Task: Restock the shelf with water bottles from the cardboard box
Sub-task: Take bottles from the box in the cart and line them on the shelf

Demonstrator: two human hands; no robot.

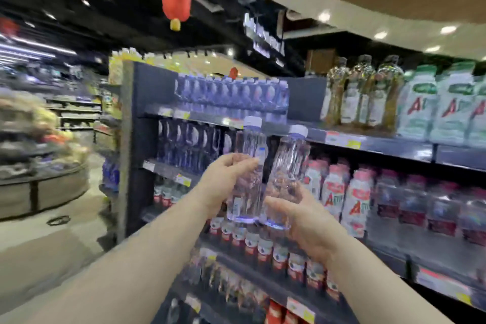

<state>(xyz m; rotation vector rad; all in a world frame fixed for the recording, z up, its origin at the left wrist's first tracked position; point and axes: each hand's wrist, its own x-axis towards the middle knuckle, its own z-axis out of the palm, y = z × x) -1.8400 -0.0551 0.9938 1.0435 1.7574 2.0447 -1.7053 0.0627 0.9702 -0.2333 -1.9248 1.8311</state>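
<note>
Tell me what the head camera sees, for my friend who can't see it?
Two hands hold up two clear water bottles, the left hand gripping one bottle, the right hand the other bottle. Behind them stand blurry shop shelves of drinks.

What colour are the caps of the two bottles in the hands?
White, on both bottle caps, seen in the head view.

Bare forearms, no sleeves, left grip [226, 179], right grip [302, 216].
</note>
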